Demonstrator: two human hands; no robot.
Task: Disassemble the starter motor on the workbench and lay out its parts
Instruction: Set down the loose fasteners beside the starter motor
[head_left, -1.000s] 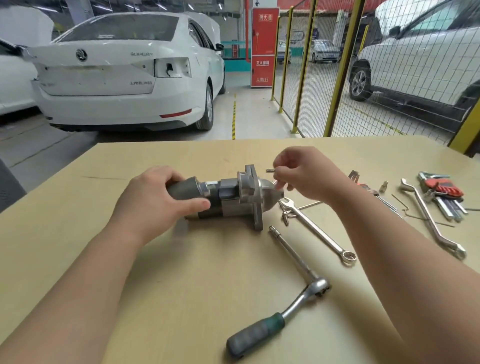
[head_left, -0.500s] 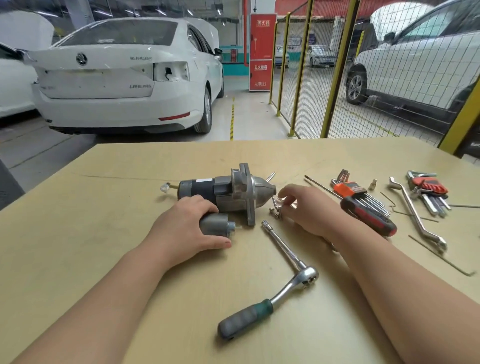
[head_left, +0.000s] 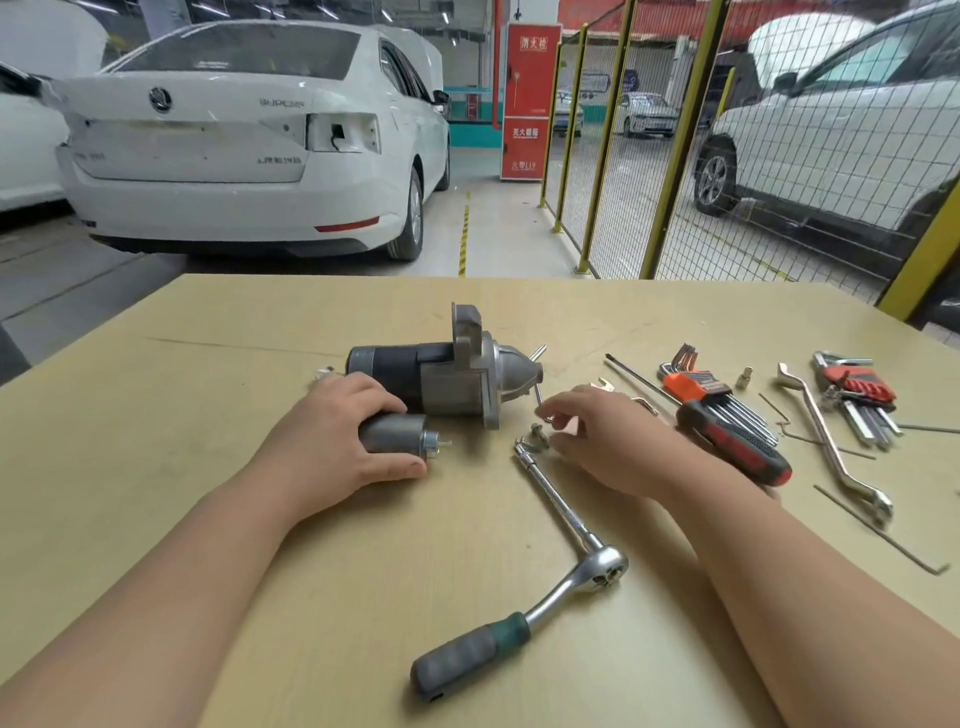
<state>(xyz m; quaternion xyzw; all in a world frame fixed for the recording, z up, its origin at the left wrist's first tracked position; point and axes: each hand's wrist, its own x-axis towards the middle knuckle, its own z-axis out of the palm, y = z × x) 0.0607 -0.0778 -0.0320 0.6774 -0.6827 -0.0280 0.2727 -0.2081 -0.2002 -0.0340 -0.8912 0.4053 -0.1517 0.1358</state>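
**Motor** (head_left: 447, 379): lies on its side at mid-bench (head_left: 156, 493), nose to your right. The dark body and the flanged nose housing are joined.

**Solenoid** (head_left: 397, 434): lies in front of the motor, just beside it. Your left hand (head_left: 332, 447) is wrapped round it, fingers over the top and thumb along the near side. A gap shows between its pin end and the flange, so it looks freed from the housing.

**Right hand** (head_left: 613, 447): low over the bench with fingers loosely bent. The tips are at the lower end of a long bolt (head_left: 537, 397) by the nose. You cannot tell whether they pinch it.

**Small bolt** (head_left: 537, 434): loose on the bench under those fingertips, beside the ratchet (head_left: 561, 525) tip.

**Other tools:** the screwdriver (head_left: 732, 439), two key sets (head_left: 696, 384) (head_left: 857, 387) and a bent wrench (head_left: 826, 436) all lie to your right.

**Progress, as judged:** early. Some fasteners are out and the solenoid appears off. The housing, body and everything inside them are left to separate. Nothing is set out in order yet, so the loose bolts need a place of their own.
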